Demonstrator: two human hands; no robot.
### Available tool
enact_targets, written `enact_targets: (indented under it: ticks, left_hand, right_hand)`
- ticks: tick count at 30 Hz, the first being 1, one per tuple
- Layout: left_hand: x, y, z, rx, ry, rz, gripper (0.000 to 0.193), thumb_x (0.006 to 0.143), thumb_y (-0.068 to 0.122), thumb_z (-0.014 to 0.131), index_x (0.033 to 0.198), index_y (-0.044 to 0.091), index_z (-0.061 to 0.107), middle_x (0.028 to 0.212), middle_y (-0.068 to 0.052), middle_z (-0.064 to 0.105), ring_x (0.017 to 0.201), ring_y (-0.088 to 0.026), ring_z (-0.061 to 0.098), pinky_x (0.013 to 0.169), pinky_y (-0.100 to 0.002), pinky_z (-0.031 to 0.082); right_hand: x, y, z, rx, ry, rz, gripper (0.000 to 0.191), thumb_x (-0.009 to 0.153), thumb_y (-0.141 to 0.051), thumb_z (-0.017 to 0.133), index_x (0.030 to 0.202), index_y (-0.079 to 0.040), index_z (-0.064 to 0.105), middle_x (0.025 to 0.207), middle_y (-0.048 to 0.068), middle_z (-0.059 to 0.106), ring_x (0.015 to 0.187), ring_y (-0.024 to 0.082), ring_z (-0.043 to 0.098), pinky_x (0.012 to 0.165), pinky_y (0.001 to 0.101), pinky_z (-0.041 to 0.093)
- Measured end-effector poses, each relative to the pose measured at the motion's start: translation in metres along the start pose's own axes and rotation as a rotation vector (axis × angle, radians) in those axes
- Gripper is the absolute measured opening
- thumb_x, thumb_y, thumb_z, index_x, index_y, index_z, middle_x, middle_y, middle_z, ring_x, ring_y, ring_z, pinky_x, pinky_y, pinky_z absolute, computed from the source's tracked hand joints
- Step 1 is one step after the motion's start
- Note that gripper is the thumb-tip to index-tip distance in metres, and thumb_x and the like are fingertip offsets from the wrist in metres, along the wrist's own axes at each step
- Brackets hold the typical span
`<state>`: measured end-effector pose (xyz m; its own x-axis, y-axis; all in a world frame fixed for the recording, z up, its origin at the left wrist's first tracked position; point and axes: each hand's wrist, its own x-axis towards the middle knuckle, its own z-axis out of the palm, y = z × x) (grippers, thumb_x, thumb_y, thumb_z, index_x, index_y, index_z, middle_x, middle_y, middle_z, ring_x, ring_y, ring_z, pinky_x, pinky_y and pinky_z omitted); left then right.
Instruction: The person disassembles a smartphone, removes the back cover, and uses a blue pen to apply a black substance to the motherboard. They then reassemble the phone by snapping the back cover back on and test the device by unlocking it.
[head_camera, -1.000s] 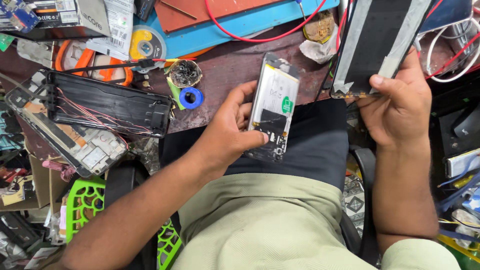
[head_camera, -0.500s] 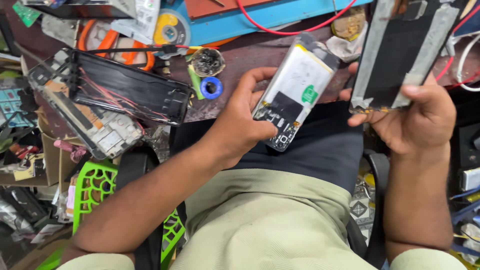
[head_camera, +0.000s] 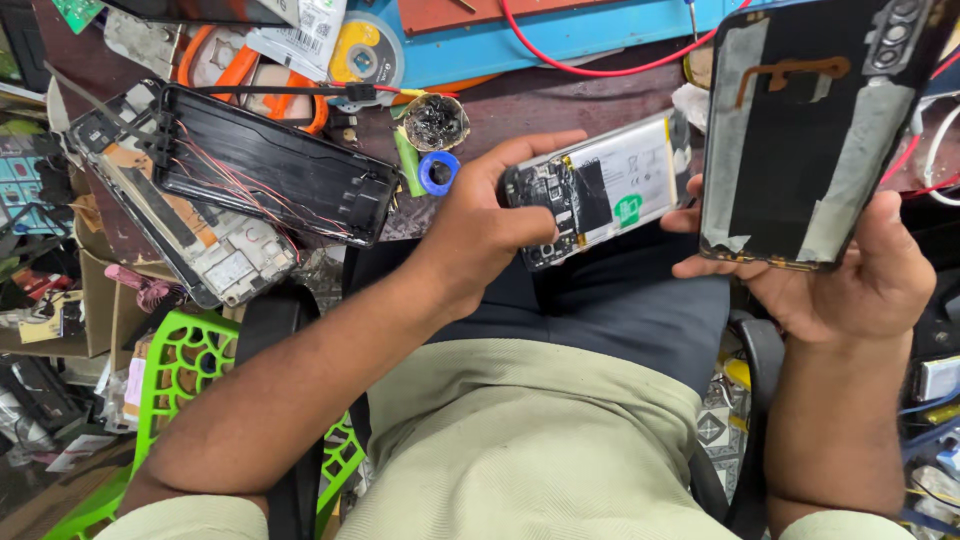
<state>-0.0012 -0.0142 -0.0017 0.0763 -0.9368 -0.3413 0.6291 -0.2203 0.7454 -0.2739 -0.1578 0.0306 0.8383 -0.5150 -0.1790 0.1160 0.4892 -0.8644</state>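
Phone body (head_camera: 590, 195), stripped of its back so the white battery and a dark circuit board show, sits in the left hand (head_camera: 480, 225), held above the lap at the desk's near edge. That grip is closed on the board end, thumb over the top face and fingers wrapped beneath, so the phone body's long axis runs roughly sideways across the view, rising a little toward the right. The right hand (head_camera: 850, 270) holds the black back cover (head_camera: 810, 130) upright, inner face to the camera (grey adhesive strips and a copper-coloured flex line show on it), cradled from below with fingertips curled at its lower left corner and the thumb against its right edge. The cover's long axis is near vertical, so the two parts lie almost crosswise to each other. The battery end of the phone body points straight at the cover's left edge and is just beside it; whether they touch cannot be told. Each part is in its own hand, and the free battery end lies nearer the right hand. On the cluttered desk (head_camera: 560, 105) behind lie another opened device with thin red wires (head_camera: 270, 175), a small blue ring (head_camera: 438, 172), and a red cable (head_camera: 590, 65) across a blue mat (head_camera: 540, 35).
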Motion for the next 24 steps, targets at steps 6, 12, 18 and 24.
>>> enact_targets:
  ticks: [6, 12, 18, 24]
  left_hand:
    - [0.000, -0.004, 0.005, -0.038, 0.015, 0.017, 0.061, 0.079, -0.001, 0.049, 0.139, -0.004, 0.063, 0.113, -0.009, 0.072, 0.093, -0.011, 0.064, 0.088, -0.026, 0.053]
    - [-0.007, -0.003, 0.007, -0.049, -0.065, 0.089, 0.043, 0.098, 0.013, 0.051, 0.135, -0.006, 0.063, 0.118, -0.011, 0.072, 0.106, -0.012, 0.068, 0.099, -0.028, 0.055]
    - [-0.008, 0.001, 0.011, -0.039, -0.049, 0.064, 0.082, 0.105, 0.063, 0.033, 0.134, -0.007, 0.064, 0.113, -0.013, 0.076, 0.101, -0.014, 0.073, 0.094, -0.030, 0.060]
    - [-0.008, 0.000, 0.014, -0.176, 0.015, 0.028, 0.086, 0.104, 0.066, 0.029, 0.133, -0.007, 0.063, 0.107, -0.012, 0.076, 0.093, -0.016, 0.074, 0.083, -0.032, 0.061]
  right_hand:
    - [-0.002, 0.000, 0.004, -0.088, 0.012, -0.053, 0.089, 0.106, -0.057, 0.053, 0.158, 0.011, 0.031, 0.143, 0.036, 0.048, 0.122, 0.050, 0.058, 0.090, 0.0596, 0.057]
    - [-0.003, 0.003, 0.016, -0.230, -0.004, -0.140, 0.082, 0.105, -0.051, 0.063, 0.156, 0.008, 0.040, 0.141, 0.033, 0.053, 0.124, 0.043, 0.061, 0.096, 0.0538, 0.059]
    - [-0.005, 0.016, 0.030, -0.797, 0.075, -0.460, 0.057, 0.102, -0.039, 0.065, 0.152, -0.017, 0.049, 0.152, 0.028, 0.044, 0.137, 0.039, 0.054, 0.111, 0.0458, 0.047]
    - [0.003, 0.025, 0.032, -1.435, 0.086, -0.727, 0.056, 0.095, -0.043, 0.074, 0.140, -0.019, 0.051, 0.148, 0.029, 0.044, 0.133, 0.043, 0.052, 0.110, 0.0505, 0.045]
